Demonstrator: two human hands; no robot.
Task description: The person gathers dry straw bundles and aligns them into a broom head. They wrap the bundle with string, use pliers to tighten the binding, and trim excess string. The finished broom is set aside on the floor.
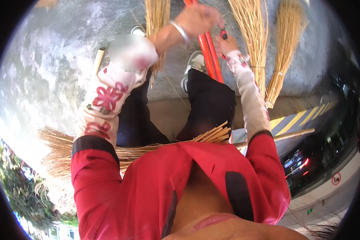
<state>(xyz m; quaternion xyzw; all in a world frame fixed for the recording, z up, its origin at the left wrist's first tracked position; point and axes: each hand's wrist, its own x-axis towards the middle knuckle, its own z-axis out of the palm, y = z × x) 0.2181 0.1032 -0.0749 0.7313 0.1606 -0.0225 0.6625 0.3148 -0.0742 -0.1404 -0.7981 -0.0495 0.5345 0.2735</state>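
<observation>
head view: left hand (199,18) grips red poles (210,56).

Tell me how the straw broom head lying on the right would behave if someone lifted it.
The straw broom head is probably light for its size: thin dry stalks. Its loose fanned end would likely flex and splay. It may shed bits, since stray straws already lie on the pavement.

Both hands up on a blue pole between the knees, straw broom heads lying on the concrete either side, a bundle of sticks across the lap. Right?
Not quite: the pole is red-orange, not blue, as the head view shows. The rest holds: left hand and right hand are on it between the knees, straw broom heads lie on the concrete either side, and the bundle of sticks crosses the lap.
</observation>
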